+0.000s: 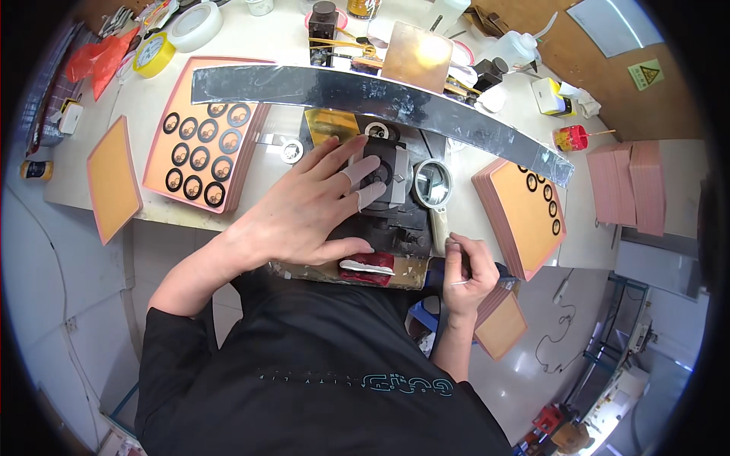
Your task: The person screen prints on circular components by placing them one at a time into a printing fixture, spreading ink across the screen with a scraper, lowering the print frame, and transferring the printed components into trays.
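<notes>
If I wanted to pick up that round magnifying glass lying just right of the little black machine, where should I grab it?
Probably by its pale handle, coming from the near side. The magnifying glass lies flat with the round lens away from the person and the handle pointing back toward the table's near edge. The handle is narrow enough to pinch and keeps fingers off the glass. The right hand, holding a thin tool, is closest.

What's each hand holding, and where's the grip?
Right hand pinches thin metal tweezers near mid-length. Left hand grips nothing; its cot-covered fingertips press on a black ring atop the grey fixture block.
</notes>
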A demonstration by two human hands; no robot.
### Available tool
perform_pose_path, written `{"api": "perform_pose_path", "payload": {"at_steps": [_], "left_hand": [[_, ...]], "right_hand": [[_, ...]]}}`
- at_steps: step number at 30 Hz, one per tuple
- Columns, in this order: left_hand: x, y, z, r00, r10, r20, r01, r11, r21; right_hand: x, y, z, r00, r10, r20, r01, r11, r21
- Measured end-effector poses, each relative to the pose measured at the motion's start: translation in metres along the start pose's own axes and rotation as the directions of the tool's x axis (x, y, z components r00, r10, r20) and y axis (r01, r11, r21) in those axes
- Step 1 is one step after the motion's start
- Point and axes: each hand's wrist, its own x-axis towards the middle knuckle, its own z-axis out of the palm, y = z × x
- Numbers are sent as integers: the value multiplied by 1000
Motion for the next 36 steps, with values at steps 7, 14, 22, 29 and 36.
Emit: {"api": "perform_pose_path", "payload": {"at_steps": [7, 14, 22, 29, 36], "left_hand": [[-9, 1, -77, 781, 318, -537, -343, 938, 56], [-50, 5, -21, 584, -528, -616, -521, 339, -784], [-78, 26, 41, 651, -616, -442, -268, 359, -894], [-78, 21, 47, 679, -530, -508, -262, 472, -842], [-74, 32, 51, 560, -636, -531, -344, 405, -847]], "right_hand": [[43, 16, -8, 960, -148, -237, 124, 986, -114], [132, -41, 6, 887, -325, -327, 341, 940, -10], [150, -59, 47, 767, -639, 51, 629, 765, 138], [129, -66, 30, 668, -683, 296, 712, 702, 11], [81, -83, 14, 701, -629, 336, 669, 743, -3]]}}
